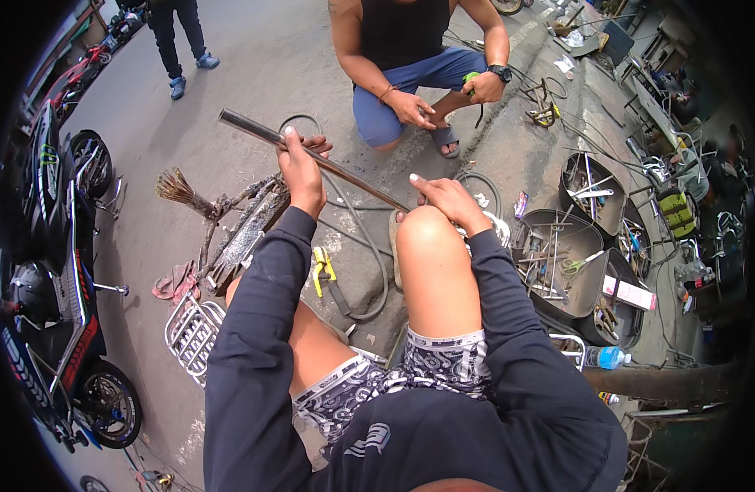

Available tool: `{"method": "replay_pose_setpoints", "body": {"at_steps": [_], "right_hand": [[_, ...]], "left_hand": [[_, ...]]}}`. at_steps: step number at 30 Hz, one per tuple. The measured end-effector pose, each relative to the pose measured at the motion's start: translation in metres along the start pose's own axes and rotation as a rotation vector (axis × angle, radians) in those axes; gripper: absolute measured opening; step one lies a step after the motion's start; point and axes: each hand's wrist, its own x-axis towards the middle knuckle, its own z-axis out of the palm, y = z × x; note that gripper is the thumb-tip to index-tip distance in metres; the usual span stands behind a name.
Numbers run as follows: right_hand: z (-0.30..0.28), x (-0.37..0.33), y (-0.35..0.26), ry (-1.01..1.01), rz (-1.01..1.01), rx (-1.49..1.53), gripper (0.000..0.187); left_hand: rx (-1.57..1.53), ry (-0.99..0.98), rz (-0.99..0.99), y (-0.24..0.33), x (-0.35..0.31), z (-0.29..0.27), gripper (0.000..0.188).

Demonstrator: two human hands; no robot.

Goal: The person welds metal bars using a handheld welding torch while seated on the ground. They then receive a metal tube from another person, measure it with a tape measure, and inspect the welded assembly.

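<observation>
My left hand grips a long metal pipe, thumb on top and fingers underneath. The pipe slants from upper left down toward my right knee, where its lower end is hidden. Resting at that knee, my right hand has its thumb stretched out and holds nothing I can see; its other fingers are partly hidden. On the ground between my legs lies a yellow-and-black clamp with a thick grey cable. A worn metal block stands left of the pipe.
Opposite me a person squats, a small green object in one hand. Trays of tools lie on the right, near a water bottle. A motorcycle stands at left. Another person's legs show farther off.
</observation>
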Motion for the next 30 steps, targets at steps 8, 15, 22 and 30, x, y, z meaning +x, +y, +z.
{"method": "replay_pose_setpoints", "body": {"at_steps": [8,15,22,30], "right_hand": [[0.014,0.007,0.002,0.305,-0.243,0.121,0.052],[0.041,0.020,0.007,0.191,-0.262,0.081,0.067],[0.039,0.012,0.009,0.358,-0.152,0.007,0.074],[0.007,-0.004,-0.027,0.416,-0.117,-0.084,0.071]], "left_hand": [[-0.095,-0.075,0.180,0.046,0.003,-0.001,0.039],[-0.244,-0.102,0.214,0.091,-0.005,-0.017,0.040],[-0.340,-0.123,0.136,0.095,0.002,-0.031,0.045],[-0.409,-0.088,0.079,0.101,0.005,-0.035,0.049]]}}
